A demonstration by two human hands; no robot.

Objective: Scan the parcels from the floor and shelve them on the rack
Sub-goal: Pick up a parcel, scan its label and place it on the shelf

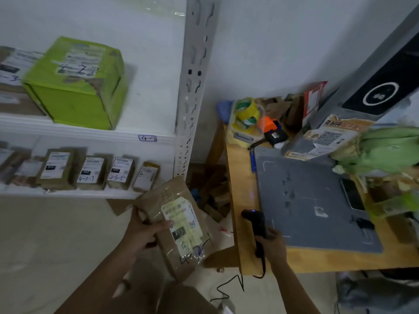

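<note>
My left hand (141, 233) grips a flat brown cardboard parcel (169, 207) by its left edge, thumb on the pale shipping label with handwritten numbers below it. The parcel hangs tilted in front of the rack's lower shelf. My right hand (273, 245) holds a black corded barcode scanner (255, 222) by its handle at the near left corner of the wooden table (242, 177). The white rack (90, 132) fills the left side, with a green box (77, 82) on the shelf tagged 4-2 and several small labelled parcels (90, 173) upright on the shelf below.
A grey scanning pad (310, 200) and a tall grey device (374, 94) stand on the table, with tape rolls (246, 114), cardboard scraps and green bags (390, 150) behind. The perforated rack post (192, 87) stands between shelf and table. Cardboard lies on the floor under the table.
</note>
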